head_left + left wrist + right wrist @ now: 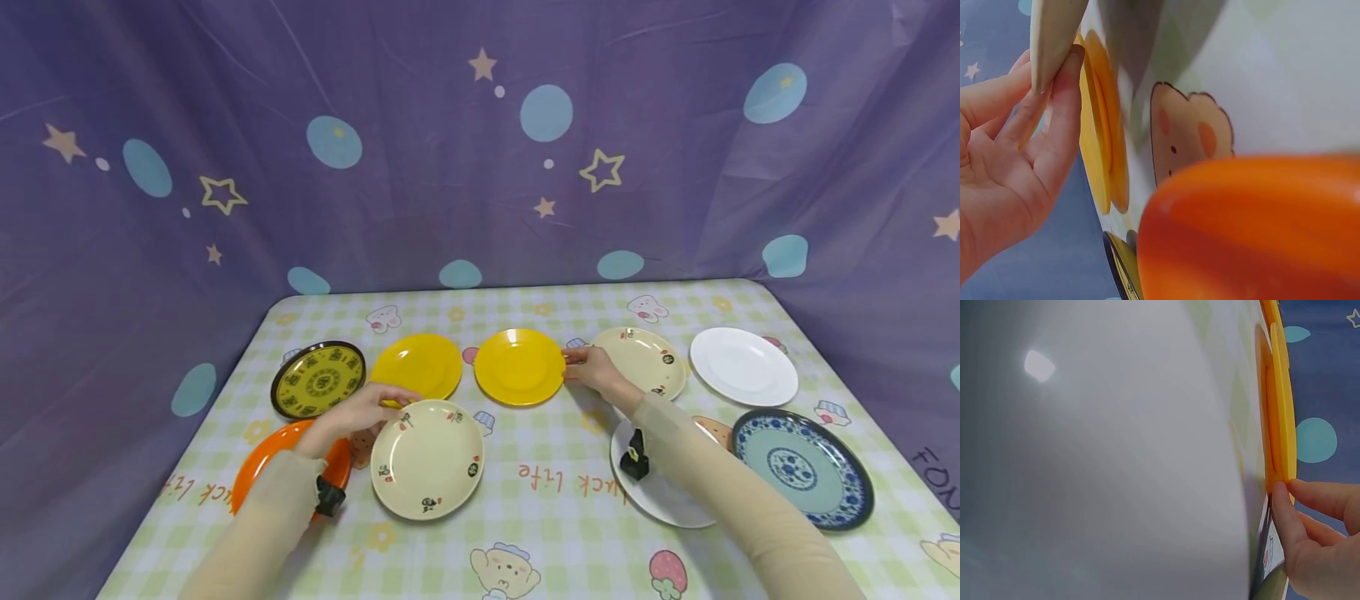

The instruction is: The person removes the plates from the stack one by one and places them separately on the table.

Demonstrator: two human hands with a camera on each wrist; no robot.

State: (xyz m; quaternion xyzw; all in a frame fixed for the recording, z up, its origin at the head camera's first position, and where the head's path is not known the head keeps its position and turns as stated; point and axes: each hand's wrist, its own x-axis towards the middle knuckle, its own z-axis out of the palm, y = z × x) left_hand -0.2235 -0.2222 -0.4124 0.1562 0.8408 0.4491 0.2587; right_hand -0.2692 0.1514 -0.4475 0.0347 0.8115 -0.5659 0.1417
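My left hand (369, 408) pinches the upper left rim of a cream plate (427, 460) with small dark and red motifs; in the left wrist view that plate's edge (1054, 44) sits between thumb and fingers, raised above the cloth. At the back middle, my right hand (594, 369) pinches the right rim of a yellow plate (519, 367). The right wrist view shows thumb and fingertips meeting on this yellow rim (1284, 412). A second yellow plate (417, 365) lies just behind the left hand. Under the left forearm is an orange plate (258, 458), partly hidden.
Another cream plate (637, 358) lies beside the right hand. A white plate (742, 367) and a blue-patterned plate (795, 468) are farther right. The right forearm passes over another white plate (660, 496). At the far left lies a dark-rimmed patterned plate (318, 381).
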